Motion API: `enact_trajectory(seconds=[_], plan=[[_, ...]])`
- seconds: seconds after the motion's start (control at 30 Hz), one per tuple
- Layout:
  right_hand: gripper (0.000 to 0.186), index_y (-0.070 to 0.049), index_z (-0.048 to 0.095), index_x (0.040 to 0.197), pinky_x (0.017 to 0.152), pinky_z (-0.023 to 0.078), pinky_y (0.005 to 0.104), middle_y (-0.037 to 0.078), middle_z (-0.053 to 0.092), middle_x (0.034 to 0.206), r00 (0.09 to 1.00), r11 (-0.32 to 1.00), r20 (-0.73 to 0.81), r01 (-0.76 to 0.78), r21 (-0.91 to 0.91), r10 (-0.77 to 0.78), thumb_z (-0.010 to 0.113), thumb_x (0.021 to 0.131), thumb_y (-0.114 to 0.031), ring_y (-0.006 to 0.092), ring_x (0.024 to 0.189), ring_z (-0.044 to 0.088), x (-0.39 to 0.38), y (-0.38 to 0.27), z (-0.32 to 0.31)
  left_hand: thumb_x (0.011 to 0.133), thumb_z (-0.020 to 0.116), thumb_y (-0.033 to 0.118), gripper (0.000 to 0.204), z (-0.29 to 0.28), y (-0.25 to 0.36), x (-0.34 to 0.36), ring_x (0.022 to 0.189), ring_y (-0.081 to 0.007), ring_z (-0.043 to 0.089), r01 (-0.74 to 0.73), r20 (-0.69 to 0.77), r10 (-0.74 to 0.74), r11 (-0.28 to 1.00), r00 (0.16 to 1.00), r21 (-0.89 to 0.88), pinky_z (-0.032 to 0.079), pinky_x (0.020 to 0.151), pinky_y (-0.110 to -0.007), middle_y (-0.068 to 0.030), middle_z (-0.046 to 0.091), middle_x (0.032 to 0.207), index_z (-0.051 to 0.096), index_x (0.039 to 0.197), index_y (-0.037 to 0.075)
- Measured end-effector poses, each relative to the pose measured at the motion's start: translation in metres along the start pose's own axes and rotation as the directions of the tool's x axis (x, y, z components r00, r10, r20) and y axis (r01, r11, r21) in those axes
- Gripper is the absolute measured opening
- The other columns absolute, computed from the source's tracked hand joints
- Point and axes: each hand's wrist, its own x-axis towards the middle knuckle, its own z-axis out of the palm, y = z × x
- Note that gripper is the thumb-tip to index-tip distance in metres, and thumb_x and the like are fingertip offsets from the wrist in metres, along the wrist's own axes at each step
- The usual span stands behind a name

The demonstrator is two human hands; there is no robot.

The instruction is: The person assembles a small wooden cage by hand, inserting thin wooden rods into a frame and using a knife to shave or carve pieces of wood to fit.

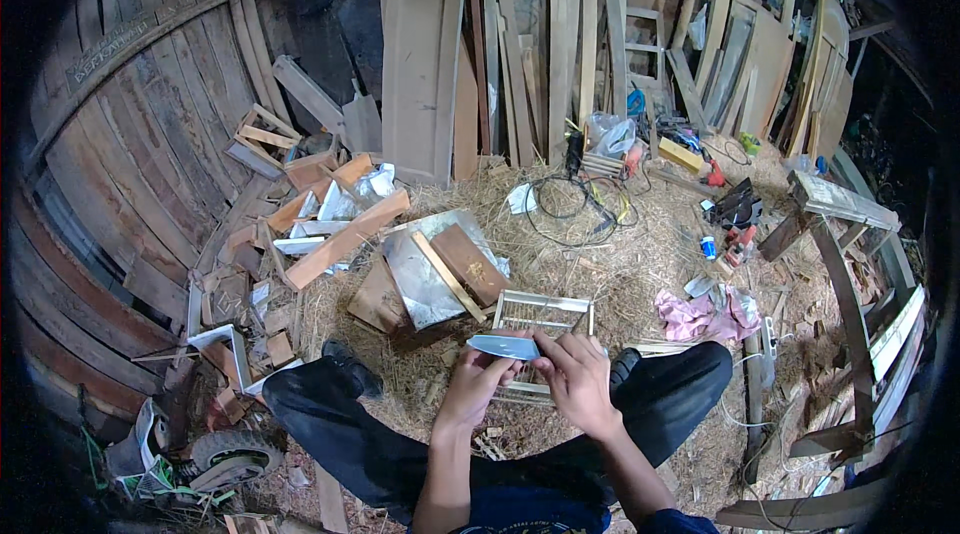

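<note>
Both my hands are together in front of my lap, holding a flat, pale blue, shiny piece with a tapered left end. I cannot make out exactly what kind of thing it is. My left hand grips it from below, the thumb along its near edge. At its right end, the fingers of my right hand are closed on it. Just beyond and below my hands, a small pale wooden frame with crossbars stands on the shavings, partly hidden by them.
Wooden boards lie ahead to the left, beside a heap of offcuts. A black cable coils on the shavings. To the right are a pink cloth, a blue can and a wooden trestle. Tall planks lean against the back wall.
</note>
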Motion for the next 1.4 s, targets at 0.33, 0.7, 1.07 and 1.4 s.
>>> enact_trajectory(seconds=[0.33, 0.7, 1.07, 1.4], plan=[[0.043, -0.007, 0.068, 0.125, 0.068, 0.037, 0.0382, 0.006, 0.054, 0.076, 0.993, 0.992, -0.072, 0.088, -0.095, -0.095, 0.070, 0.082, -0.014, 0.0247, 0.072, 0.052, 0.004, 0.008, -0.008, 0.097, 0.066, 0.012, 0.023, 0.000, -0.004, -0.003, 0.067, -0.0037, 0.048, 0.003, 0.008, -0.002, 0.999, 1.000, -0.049, 0.037, 0.056, -0.020, 0.0007, 0.062, 0.084, 0.067, 0.117, 0.001], [0.035, -0.007, 0.068, 0.124, 0.067, 0.037, 0.0394, 0.009, 0.053, 0.075, 0.962, 0.979, -0.265, -0.110, -0.171, 0.061, 0.066, 0.089, -0.012, 0.0270, 0.070, 0.050, 0.015, 0.042, -0.031, 0.098, 0.064, 0.010, 0.024, -0.006, 0.017, -0.011, 0.068, -0.0040, 0.043, -0.016, 0.079, 0.017, 1.000, 0.997, -0.009, 0.034, 0.055, -0.019, 0.0028, 0.052, 0.077, 0.067, 0.120, 0.000], [0.036, -0.005, 0.069, 0.118, 0.065, 0.037, 0.0391, 0.008, 0.051, 0.075, 0.994, 0.996, -0.075, 0.083, 0.007, -0.083, 0.071, 0.082, -0.011, 0.0267, 0.070, 0.051, 0.000, 0.000, -0.004, 0.095, 0.066, 0.008, 0.034, 0.003, -0.001, -0.007, 0.072, -0.0009, 0.050, 0.022, -0.020, -0.022, 1.000, 1.000, 0.022, 0.038, 0.060, -0.018, 0.0051, 0.066, 0.089, 0.067, 0.128, 0.005], [0.048, -0.008, 0.068, 0.125, 0.069, 0.038, 0.0365, 0.005, 0.055, 0.079, 0.992, 0.985, -0.048, 0.111, -0.132, -0.118, 0.071, 0.077, -0.013, 0.0220, 0.075, 0.056, 0.006, 0.011, -0.013, 0.096, 0.065, 0.008, 0.036, 0.007, -0.001, -0.004, 0.070, -0.0036, 0.045, 0.059, -0.001, -0.060, 0.987, 0.998, -0.149, 0.036, 0.060, -0.020, 0.0030, 0.059, 0.086, 0.063, 0.131, -0.001]])
